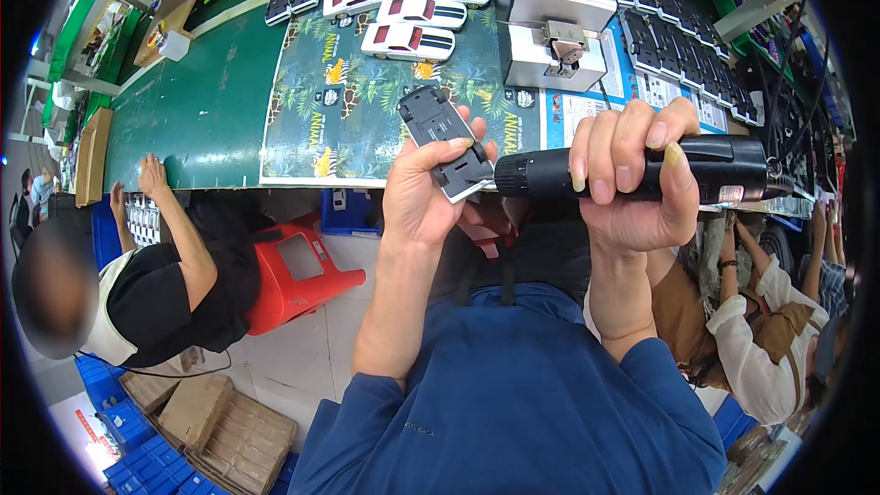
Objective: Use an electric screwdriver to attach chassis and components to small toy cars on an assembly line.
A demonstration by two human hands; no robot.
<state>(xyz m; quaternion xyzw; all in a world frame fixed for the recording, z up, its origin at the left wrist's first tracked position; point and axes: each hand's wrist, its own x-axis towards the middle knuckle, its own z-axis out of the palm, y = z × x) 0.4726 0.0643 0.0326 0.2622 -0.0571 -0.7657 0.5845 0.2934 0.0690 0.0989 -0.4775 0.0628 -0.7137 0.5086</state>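
Observation:
My left hand point(426, 179) is closed around a toy car point(438, 133), its black underside turned up and a white edge showing at the near end. In my right hand point(632, 160) is a black electric screwdriver point(724, 165), gripped with the fingers wrapped over its body. The tool lies nearly level, pointing left, and its tip end meets the near end of the car's underside. Whether the bit sits in a screw is too small to tell. Beyond my hands, several white toy cars point(408, 41) with red windows and black stripes stand on the patterned sheet point(357, 128).
A metal box-shaped machine point(550, 9) stands on the bench past my right hand. Rows of black car bases point(655, 41) lie at the far right. A person point(174, 257) works at the left, near a red stool point(298, 270). Cardboard boxes point(229, 431) are at the lower left.

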